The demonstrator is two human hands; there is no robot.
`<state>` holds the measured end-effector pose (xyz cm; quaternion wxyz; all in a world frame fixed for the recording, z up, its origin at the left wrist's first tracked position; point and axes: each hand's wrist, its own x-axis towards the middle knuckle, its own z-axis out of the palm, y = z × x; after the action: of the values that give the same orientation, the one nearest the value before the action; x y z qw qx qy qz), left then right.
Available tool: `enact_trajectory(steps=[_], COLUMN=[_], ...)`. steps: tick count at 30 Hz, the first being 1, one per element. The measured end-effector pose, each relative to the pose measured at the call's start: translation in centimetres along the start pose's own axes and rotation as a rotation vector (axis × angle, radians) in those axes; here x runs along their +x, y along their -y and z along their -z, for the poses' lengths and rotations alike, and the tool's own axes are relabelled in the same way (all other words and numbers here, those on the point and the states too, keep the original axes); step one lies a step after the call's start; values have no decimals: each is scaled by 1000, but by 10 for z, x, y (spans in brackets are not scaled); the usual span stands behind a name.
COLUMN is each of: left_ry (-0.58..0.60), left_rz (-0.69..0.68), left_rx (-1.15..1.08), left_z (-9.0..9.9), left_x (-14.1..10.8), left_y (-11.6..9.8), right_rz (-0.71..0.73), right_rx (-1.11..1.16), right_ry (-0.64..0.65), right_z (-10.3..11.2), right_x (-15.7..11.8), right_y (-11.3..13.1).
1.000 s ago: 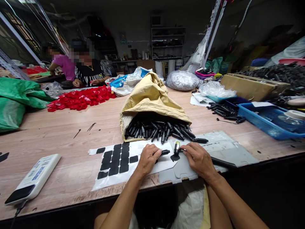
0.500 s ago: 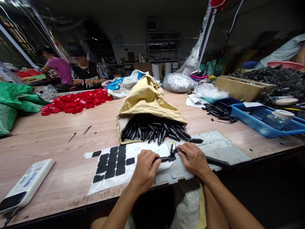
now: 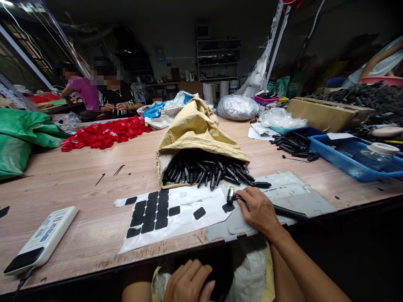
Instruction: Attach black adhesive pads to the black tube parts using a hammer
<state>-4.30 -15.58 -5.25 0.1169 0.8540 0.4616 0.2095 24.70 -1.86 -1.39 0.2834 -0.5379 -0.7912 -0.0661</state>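
My right hand [image 3: 260, 207] is closed around the black handle of a small hammer [image 3: 231, 195], which lies low over the grey board. Its shiny metal head has a yellow-green face. Below the table's front edge, my left hand [image 3: 189, 280] is over an open sack [image 3: 253, 266] at my lap. A gap shows between its thumb and index finger, with nothing visible there. White sheets [image 3: 185, 224] bear black rounded-square pads [image 3: 161, 214]; a loose pad [image 3: 228, 207] sits beside the hammer head. Black pen-like parts [image 3: 217, 174] spill from a yellow sack [image 3: 197, 126].
The grey board [image 3: 302, 197] reaches the table edge. A white power bank [image 3: 44, 239] with a cable lies left. Red pieces [image 3: 105, 134] are piled behind it. A blue tray [image 3: 346, 163] holds a jar on the right. Co-workers [image 3: 116, 98] sit across the table.
My left hand has gone from the sheets down below the table edge, and the black pen-like part it held is out of sight. My right hand keeps hold of the hammer.
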Motion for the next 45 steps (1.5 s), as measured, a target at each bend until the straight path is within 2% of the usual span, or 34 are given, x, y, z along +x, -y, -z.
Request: enact_trajectory(steps=[3, 6, 8, 10, 13, 17, 21, 26, 30, 35, 40, 45], left_ry=[-155, -283, -321, -294, -239, -219, -191, -87, -76, -71, -76, -79], left_rz=[60, 237, 341, 403, 451, 437, 280, 187, 212, 238, 253, 246], left_rx=[-88, -31, 26, 75, 119, 128, 19, -198, -246, -288, -300, -290], left_z=[34, 56, 58, 53, 46, 50, 57, 44, 34, 38, 39, 36], left_x=[54, 127, 171, 204, 226, 216, 180, 146, 144, 146, 144, 144], left_y=[-13, 1, 22, 43, 63, 64, 46, 23, 20, 20, 19, 21], right_rz=[-5, -3, -3, -6, -14, -31, -37, -30, 0, 96, 91, 111], right_rx=[-6, 5, 13, 22, 40, 49, 53, 46, 23, 45, 328, 442], right_ry=[-6, -19, -25, -26, -11, 7, 6, 5, 2, -13, -129, -129], right_z=[1, 2, 3, 3, 5, 6, 5, 2, 0, 11, 27, 26], right_x=[0, 1, 2, 2, 3, 3, 3, 1, 0, 8, 15, 8], right_y=[1, 1, 1, 1, 1, 1, 1, 0, -4, -2, 27, 61])
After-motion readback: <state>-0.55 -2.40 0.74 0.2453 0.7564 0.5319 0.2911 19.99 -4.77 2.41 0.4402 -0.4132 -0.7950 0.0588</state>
